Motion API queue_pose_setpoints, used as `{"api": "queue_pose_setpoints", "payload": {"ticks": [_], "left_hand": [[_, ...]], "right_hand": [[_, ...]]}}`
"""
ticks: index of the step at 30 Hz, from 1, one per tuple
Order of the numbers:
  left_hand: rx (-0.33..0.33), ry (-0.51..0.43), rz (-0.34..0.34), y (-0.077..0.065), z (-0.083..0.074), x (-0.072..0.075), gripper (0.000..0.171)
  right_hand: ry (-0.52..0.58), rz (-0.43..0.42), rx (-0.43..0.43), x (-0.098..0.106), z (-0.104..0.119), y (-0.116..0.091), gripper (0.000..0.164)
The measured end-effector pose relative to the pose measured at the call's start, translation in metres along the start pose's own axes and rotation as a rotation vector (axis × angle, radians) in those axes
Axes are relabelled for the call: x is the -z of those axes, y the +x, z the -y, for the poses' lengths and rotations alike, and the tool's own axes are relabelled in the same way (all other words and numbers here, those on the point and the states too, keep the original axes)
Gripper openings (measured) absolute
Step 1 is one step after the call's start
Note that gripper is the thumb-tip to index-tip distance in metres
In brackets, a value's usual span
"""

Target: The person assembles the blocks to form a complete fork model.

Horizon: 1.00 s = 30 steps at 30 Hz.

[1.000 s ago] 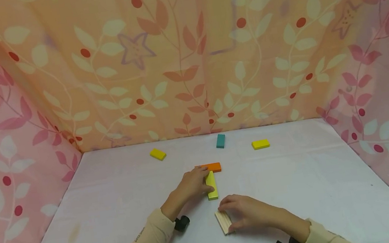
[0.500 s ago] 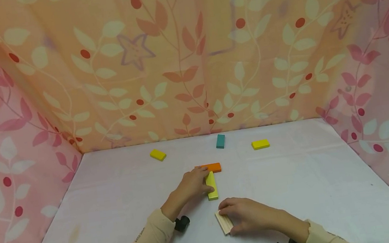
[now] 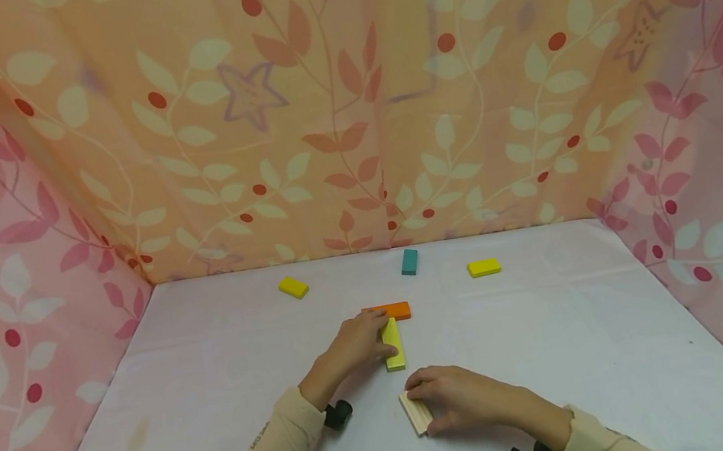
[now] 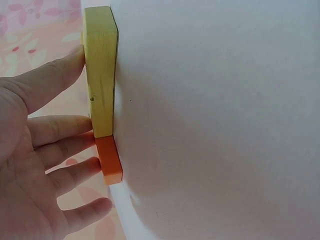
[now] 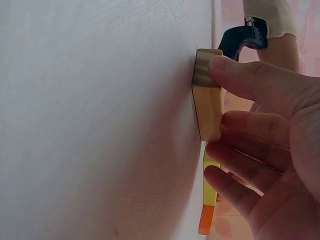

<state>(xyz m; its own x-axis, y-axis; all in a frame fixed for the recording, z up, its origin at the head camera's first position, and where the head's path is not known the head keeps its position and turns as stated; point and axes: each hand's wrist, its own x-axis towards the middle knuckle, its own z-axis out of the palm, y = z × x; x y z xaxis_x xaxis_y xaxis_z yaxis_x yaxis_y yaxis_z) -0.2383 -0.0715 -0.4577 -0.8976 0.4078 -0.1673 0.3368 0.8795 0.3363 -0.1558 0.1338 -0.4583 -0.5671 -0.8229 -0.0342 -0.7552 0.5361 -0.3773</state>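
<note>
In the head view my left hand (image 3: 357, 339) reaches over a pale yellow block (image 3: 395, 338) lying lengthwise. An orange block (image 3: 400, 311) lies crosswise at its far end. The left wrist view shows fairly straight fingers (image 4: 60, 130) touching the yellow block (image 4: 101, 80) and the orange block (image 4: 109, 160), with the thumb nearer the yellow block's other end. Closer to me, my right hand (image 3: 467, 397) holds a plain wooden block (image 3: 416, 413), slightly tilted on the cloth. From the right wrist, the thumb presses one end of this wooden block (image 5: 207, 110) while fingers touch its side.
Toward the back lie a yellow block (image 3: 294, 287) on the left, a teal block (image 3: 410, 262) in the middle and another yellow block (image 3: 484, 267) on the right. A white cloth (image 3: 557, 336) covers the table. Patterned curtains (image 3: 344, 104) enclose the back and sides.
The right hand has shifted very slightly toward me, its fingers staying at the wooden block. The left hand and the other blocks look unmoved.
</note>
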Motion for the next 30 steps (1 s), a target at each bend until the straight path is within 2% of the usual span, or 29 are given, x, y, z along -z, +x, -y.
{"api": "queue_pose_setpoints", "payload": {"ticks": [13,30], "left_hand": [[-0.002,0.011,0.006,-0.0005,-0.0014,0.0003,0.063],[0.0,0.021,0.01,-0.0007,-0.0021,0.0015,0.064]], "right_hand": [[0.031,-0.008,-0.029,-0.0006,0.0,0.0005,0.046],[0.002,-0.073,0.013,-0.0014,-0.0029,0.0027,0.043]]}}
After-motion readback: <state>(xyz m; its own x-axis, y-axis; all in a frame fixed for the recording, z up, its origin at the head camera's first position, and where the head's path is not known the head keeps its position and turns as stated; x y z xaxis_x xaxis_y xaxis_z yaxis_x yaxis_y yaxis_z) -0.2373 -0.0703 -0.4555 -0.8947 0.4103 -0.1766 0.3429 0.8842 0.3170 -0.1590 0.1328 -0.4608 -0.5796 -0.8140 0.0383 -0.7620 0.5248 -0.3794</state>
